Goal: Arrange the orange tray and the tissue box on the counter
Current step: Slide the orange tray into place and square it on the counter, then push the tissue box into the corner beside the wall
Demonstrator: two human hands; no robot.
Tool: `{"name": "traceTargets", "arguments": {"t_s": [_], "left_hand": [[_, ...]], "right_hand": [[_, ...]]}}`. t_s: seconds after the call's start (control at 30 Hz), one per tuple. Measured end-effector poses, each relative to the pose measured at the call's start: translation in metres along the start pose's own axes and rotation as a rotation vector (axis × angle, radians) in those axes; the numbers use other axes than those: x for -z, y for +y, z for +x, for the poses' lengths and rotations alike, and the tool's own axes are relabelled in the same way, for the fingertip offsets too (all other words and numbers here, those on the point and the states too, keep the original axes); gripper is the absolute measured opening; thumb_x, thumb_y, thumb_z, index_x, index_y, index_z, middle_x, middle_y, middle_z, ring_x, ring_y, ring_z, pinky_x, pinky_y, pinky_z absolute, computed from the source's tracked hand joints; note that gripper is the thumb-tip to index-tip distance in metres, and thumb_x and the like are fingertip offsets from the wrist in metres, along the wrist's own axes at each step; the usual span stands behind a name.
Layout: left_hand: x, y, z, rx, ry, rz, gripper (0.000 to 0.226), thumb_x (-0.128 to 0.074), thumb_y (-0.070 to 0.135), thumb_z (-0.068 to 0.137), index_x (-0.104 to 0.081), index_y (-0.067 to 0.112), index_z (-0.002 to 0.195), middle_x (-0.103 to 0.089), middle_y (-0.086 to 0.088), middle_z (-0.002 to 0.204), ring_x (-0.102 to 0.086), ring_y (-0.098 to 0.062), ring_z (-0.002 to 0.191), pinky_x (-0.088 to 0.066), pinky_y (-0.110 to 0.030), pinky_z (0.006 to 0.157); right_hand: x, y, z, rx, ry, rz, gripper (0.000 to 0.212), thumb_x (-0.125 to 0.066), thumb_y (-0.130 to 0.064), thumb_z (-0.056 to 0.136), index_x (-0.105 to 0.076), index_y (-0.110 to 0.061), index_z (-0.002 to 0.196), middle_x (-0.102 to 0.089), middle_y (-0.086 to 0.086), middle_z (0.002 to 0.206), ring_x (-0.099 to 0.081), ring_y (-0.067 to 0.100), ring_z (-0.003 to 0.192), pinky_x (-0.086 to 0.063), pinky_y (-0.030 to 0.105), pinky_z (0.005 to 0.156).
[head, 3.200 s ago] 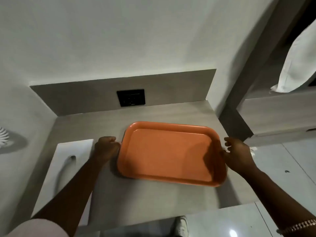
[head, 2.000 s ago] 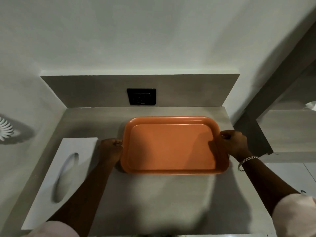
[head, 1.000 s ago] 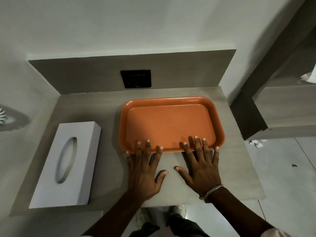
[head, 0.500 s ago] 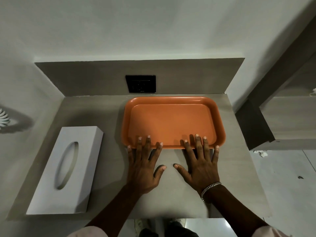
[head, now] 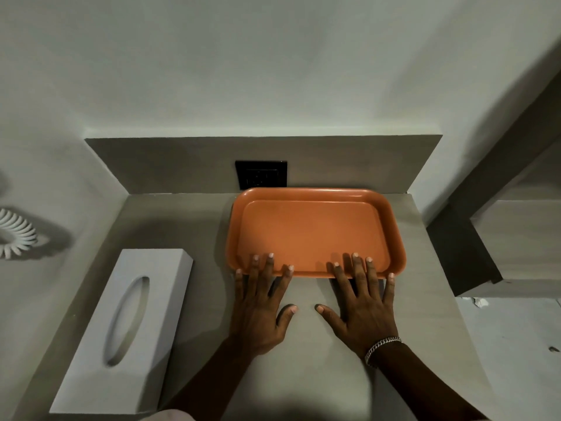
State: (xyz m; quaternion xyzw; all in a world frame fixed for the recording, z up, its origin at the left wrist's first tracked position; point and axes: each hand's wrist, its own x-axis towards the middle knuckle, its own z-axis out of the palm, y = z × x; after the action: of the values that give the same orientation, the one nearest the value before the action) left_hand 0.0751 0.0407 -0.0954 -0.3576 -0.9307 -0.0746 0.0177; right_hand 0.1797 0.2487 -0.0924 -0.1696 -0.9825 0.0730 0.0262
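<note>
The orange tray [head: 312,229] lies flat and empty on the grey counter [head: 303,360], its far edge against the backsplash. My left hand [head: 261,305] and my right hand [head: 361,308] rest flat on the counter, fingers spread, with the fingertips on the tray's near rim. Neither hand grips anything. The white tissue box [head: 124,329] with an oval slot lies at the counter's left, angled, apart from the tray and from both hands.
A black wall socket [head: 261,174] sits in the backsplash [head: 182,162] just behind the tray. A white spiral fitting [head: 12,232] hangs on the left wall. A wooden shelf unit [head: 516,244] stands to the right, past the counter's right edge.
Both hands left the tray's short ends and came to its near rim, fingers flat. Over the last half second the tray has slid back against the backsplash.
</note>
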Motion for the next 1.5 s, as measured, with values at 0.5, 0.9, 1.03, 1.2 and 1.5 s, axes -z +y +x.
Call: {"name": "traceTargets", "arguments": {"t_s": [0.5,0.9,1.03,1.2,1.5], "left_hand": [[0.055,-0.028,-0.031,0.155,0.152,-0.099,0.082,-0.038,0.059,0.091,-0.017,0.012,0.154,-0.01,-0.02,0.164,-0.003,-0.04,0.152,-0.011,-0.063,0.121],[0.09,-0.092,-0.096,0.549,0.221,-0.042,0.096,-0.024,0.077,0.083,-0.003,0.019,0.156,-0.001,-0.014,0.166,0.004,-0.036,0.153,-0.003,-0.063,0.12],[0.086,-0.111,-0.116,0.69,0.144,-0.007,0.1,-0.026,0.08,0.078,0.0,0.023,0.155,-0.003,-0.014,0.166,-0.001,-0.04,0.152,-0.009,-0.07,0.116],[0.079,-0.121,-0.125,0.787,0.076,-0.005,0.11,-0.027,0.086,0.07,0.0,0.022,0.155,-0.001,-0.015,0.166,-0.003,-0.041,0.151,-0.01,-0.07,0.115],[0.082,-0.131,-0.114,0.895,0.065,-0.015,0.124,-0.051,0.082,0.053,-0.012,0.018,0.151,-0.027,-0.018,0.154,-0.029,-0.04,0.139,-0.03,-0.056,0.111]], "right_hand": [[0.026,-0.044,-0.003,0.216,0.017,0.115,0.088,-0.024,-0.08,0.087,0.001,-0.033,0.158,-0.003,0.01,0.168,0.0,0.032,0.154,-0.005,0.064,0.118],[0.019,-0.151,0.008,0.663,-0.084,0.16,0.085,-0.025,-0.076,0.09,0.0,-0.031,0.157,-0.005,0.012,0.167,-0.001,0.034,0.154,-0.005,0.061,0.12],[0.007,-0.18,0.015,0.775,-0.132,0.124,0.088,-0.023,-0.077,0.089,0.01,-0.029,0.155,-0.003,0.012,0.167,0.002,0.033,0.153,-0.001,0.058,0.12],[-0.015,-0.196,0.033,0.809,-0.242,0.014,0.094,-0.013,-0.082,0.084,0.003,-0.027,0.158,0.008,0.01,0.167,0.012,0.032,0.153,-0.003,0.061,0.121],[-0.036,-0.202,0.039,0.817,-0.27,-0.04,0.09,-0.015,-0.085,0.083,0.002,-0.037,0.157,0.002,0.005,0.168,0.007,0.028,0.154,0.006,0.062,0.12]]}}
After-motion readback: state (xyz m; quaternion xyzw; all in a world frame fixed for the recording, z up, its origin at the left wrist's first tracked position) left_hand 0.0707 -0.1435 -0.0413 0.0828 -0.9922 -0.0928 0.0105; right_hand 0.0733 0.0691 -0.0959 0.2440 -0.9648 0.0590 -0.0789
